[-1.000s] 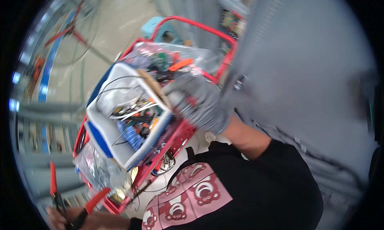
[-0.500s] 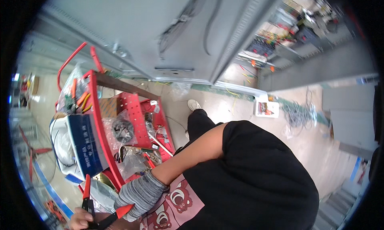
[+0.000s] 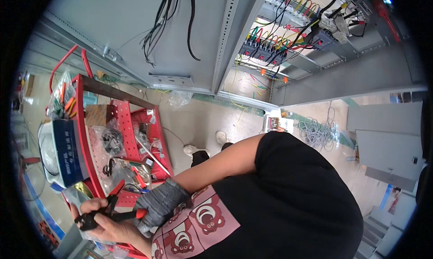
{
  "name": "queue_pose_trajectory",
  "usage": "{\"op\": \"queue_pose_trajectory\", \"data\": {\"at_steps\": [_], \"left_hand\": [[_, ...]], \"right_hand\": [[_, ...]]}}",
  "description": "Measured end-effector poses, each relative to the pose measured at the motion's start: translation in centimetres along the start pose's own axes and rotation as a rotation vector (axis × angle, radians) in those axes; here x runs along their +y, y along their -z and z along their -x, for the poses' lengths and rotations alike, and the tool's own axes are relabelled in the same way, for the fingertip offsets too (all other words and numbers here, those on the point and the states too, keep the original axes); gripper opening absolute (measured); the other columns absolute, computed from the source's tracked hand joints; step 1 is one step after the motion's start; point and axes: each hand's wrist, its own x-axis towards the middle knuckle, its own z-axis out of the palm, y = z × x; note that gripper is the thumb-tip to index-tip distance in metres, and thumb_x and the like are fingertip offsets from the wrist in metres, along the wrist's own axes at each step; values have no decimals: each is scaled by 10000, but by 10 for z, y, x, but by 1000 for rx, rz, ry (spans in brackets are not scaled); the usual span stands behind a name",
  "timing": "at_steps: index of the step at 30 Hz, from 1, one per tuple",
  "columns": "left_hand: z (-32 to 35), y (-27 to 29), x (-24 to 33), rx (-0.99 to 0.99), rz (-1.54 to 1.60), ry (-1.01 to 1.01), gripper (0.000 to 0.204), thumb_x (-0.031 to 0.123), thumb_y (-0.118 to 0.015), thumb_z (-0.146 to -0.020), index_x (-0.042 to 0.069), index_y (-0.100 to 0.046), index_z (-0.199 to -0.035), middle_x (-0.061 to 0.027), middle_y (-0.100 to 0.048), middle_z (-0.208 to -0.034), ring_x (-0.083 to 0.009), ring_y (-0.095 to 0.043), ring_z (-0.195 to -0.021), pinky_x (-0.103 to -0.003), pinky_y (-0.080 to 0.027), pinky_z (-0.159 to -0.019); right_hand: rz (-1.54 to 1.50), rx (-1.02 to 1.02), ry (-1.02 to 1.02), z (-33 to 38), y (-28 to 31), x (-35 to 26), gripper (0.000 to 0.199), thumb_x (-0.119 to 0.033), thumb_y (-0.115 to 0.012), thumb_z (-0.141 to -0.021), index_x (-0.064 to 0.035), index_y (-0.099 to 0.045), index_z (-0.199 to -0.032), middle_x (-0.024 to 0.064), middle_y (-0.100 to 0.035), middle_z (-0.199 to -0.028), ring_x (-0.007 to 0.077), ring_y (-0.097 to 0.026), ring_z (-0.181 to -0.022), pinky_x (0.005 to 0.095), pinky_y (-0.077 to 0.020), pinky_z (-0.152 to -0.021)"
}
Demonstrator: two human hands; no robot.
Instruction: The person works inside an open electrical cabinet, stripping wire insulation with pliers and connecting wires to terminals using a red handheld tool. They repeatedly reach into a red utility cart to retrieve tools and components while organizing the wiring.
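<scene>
My left hand [image 3: 106, 220], bare, is closed around a black hand tool with red-tipped handles, like pliers or a crimper [image 3: 112, 208], at the lower left. The two handles are spread apart. One red tip points up; the other lies against my right hand [image 3: 158, 202], which wears a grey knitted glove. Its fingers are turned away, so whether they grip anything cannot be seen. Just beyond both hands stands a red trolley [image 3: 81, 119] holding tools, bagged parts and a coil of black cable [image 3: 111, 141].
An open grey cabinet [image 3: 252, 38] with wired breakers [image 3: 261, 53] stands ahead and right. Black cables [image 3: 169, 22] hang on its panel. On the floor lie a grey wire tangle [image 3: 319, 130] and a white tray [image 3: 286, 124]. A blue box [image 3: 70, 151] sits at the trolley's left.
My view has turned right, so trolley and cabinet sit further left. The tool has tilted and risen slightly, with more of my left hand showing around it.
</scene>
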Motion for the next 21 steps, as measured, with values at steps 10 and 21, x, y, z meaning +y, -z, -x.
{"op": "queue_pose_trajectory", "data": {"at_steps": [10, 21], "left_hand": [[49, -20, 6, -392, -15, 222, 708, 150, -657, -851, -19, -265, -1416, -208, -419, -1340, -323, -454, -1246, -408, -371, -1040], [71, 132, 3, -36, -552, 39, 294, 80, -624, -833, 29, -555, -1114, -147, -559, -1110, -336, -564, -1035, -399, -472, -872]], "right_hand": [[-385, 286, -460, 84, -20, 12, 398, -436, -613, -903, -46, -596, -981, -30, -478, -643, 66, -413, -512, 208, -311, -453], [-387, 297, -211, 8, -29, 45, 297, -332, -678, -882, -57, -564, -874, -19, -456, -604, 73, -371, -458, 235, -292, -419]]}}
